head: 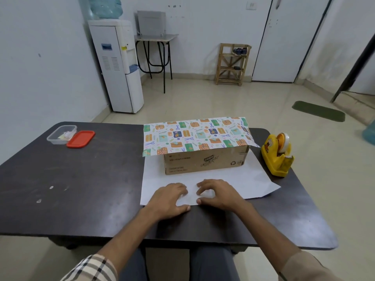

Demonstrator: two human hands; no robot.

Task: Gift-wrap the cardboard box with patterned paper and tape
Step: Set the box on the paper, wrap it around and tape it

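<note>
Left grip [169,196], right grip [218,194] touch paper [223,179]; loosely curled.

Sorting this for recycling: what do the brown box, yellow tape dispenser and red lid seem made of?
Brown printed box: cardboard, matt, with a recycling mark printed on its face. Yellow tape dispenser: probably moulded plastic, slightly glossy. Flat red rectangular lid: likely plastic, smooth with a soft sheen.

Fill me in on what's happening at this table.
A person is gift-wrapping a cardboard box. The patterned paper has its far flap over the box top; the box front is bare. The left hand and right hand rest on the paper's near edge. A yellow tape dispenser stands untouched at the right.
</note>
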